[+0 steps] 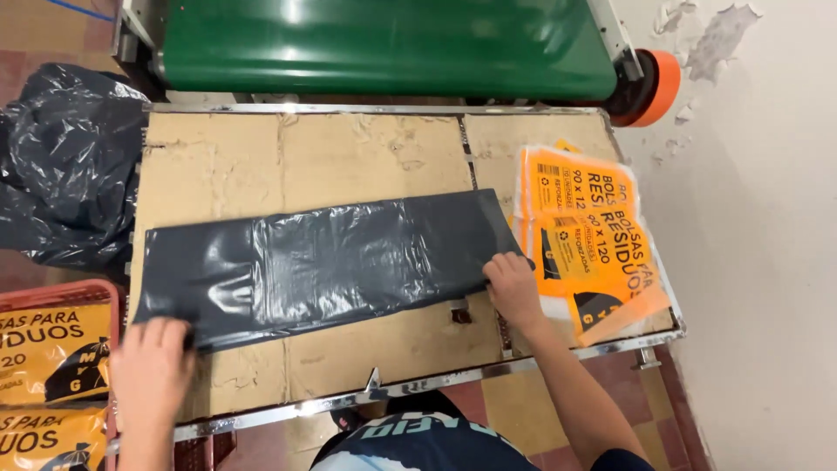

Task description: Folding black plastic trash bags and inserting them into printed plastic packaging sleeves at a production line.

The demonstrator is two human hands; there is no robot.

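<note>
left hand (150,359) fingers flat on black plastic bag (323,262), right hand (513,288) fingers pinching its corner

Both forearms are bare, with no sleeves, gloves, rings or watch showing on the left hand (150,362) or the right hand (513,288). Low in the picture, the person wears a dark navy top with pale, light-blue lettering across it.

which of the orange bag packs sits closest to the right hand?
The stack of orange packs on the table's right end, just beside the right hand. The other orange packs lie in the red crate at far left, by the left hand.
</note>
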